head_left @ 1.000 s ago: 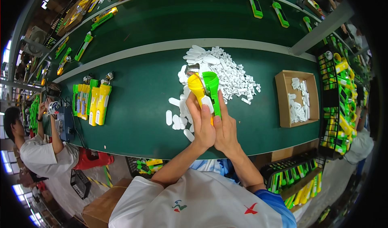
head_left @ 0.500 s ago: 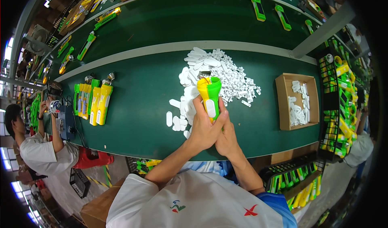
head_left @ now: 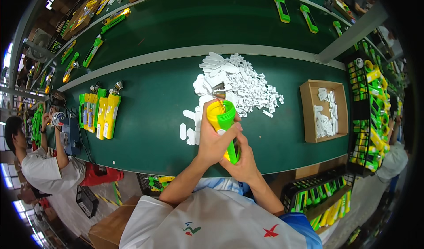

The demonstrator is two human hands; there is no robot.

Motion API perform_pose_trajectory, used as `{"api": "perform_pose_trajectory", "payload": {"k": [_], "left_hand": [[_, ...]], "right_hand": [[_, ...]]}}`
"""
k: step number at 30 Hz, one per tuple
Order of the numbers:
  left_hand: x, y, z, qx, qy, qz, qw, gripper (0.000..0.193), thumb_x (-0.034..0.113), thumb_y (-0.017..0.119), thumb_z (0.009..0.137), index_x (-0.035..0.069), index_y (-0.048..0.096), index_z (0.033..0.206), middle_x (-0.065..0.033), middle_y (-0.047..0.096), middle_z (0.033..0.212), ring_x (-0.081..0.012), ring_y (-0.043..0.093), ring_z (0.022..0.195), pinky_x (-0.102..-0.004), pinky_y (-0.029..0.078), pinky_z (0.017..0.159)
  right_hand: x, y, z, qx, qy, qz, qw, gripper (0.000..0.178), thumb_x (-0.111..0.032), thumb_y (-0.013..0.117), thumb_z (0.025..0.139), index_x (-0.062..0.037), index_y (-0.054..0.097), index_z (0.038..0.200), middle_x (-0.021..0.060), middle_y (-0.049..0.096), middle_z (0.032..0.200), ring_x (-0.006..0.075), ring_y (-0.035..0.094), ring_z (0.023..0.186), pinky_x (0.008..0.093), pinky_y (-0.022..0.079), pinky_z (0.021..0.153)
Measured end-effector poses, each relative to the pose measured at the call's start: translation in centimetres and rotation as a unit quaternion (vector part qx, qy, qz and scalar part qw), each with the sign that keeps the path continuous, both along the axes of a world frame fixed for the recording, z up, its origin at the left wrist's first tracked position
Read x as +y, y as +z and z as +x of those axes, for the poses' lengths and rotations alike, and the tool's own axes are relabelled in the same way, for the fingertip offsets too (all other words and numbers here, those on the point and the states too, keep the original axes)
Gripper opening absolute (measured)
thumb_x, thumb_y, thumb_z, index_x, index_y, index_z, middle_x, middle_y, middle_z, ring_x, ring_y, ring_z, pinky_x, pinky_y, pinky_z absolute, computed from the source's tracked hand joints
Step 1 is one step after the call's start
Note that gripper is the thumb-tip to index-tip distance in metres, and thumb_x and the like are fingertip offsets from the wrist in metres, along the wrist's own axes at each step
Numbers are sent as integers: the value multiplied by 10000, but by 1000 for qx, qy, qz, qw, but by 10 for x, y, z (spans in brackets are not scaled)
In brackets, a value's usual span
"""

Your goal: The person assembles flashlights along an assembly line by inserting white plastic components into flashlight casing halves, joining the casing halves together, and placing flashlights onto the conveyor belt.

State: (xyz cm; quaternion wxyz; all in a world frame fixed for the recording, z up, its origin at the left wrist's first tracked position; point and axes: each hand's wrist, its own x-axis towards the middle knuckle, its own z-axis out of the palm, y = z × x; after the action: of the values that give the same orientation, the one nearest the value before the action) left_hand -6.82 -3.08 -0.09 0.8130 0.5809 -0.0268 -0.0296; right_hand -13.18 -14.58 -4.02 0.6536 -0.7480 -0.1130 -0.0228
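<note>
Both my hands hold a yellow-and-green flashlight housing [head_left: 227,115] over the near part of the bench. My left hand [head_left: 208,139] wraps round its yellow side, close below the wide head. My right hand [head_left: 244,160] grips the lower body from the green side, its fingers partly hidden behind. The head end is uncapped and points away from me. Thin wires run from it to a silvery reflector cup [head_left: 219,90] lying against the heap. Small white plastic parts [head_left: 251,88] spread beyond the housing, with larger white oval pieces [head_left: 189,114] on the left.
Several flashlight housings [head_left: 102,116] stand in a row at the left. A cardboard box [head_left: 309,116] with white parts sits at the right, beside a black basket [head_left: 360,116] of housings. Beyond a metal rail [head_left: 185,51] lies a green belt. A co-worker [head_left: 51,165] works at the left.
The housing has come down nearer to me and tilted, showing its open head end. My left hand has shifted left and higher round it. More of the reflector cup is visible.
</note>
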Motion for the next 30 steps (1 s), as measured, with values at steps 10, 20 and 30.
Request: {"api": "perform_pose_trajectory", "payload": {"k": [10, 20, 30], "left_hand": [[9, 0, -6, 51, -25, -36, 998, 525, -91, 667, 763, -10, 471, 1243, -78, 605, 916, -136, 612, 794, -271, 515, 732], [33, -3, 2, 19, -79, -156, 984, 519, 376, 381, 1040, -38, 480, 1337, -242, 582, 1214, -313, 635, 1012, -417, 537, 866], [10, -5, -8, 111, 11, -14, 994, 650, 430, 184, 1063, -45, 615, 962, -176, 671, 805, -212, 633, 630, -307, 527, 617]], "right_hand": [[6, -23, -21, 8, -26, -10, 1000, 692, -44, 735, 787, -8, 408, 1396, 172, 697, 975, 287, 715, 834, 377, 559, 752], [11, -17, -29, 98, -7, 266, 959, 662, -85, 711, 850, 20, 377, 1413, 182, 617, 1178, 197, 655, 921, 305, 536, 773], [6, -23, -40, 220, 92, 269, 933, 546, -377, 566, 986, 17, 425, 1336, 152, 661, 995, 181, 682, 809, 271, 529, 654]]}}
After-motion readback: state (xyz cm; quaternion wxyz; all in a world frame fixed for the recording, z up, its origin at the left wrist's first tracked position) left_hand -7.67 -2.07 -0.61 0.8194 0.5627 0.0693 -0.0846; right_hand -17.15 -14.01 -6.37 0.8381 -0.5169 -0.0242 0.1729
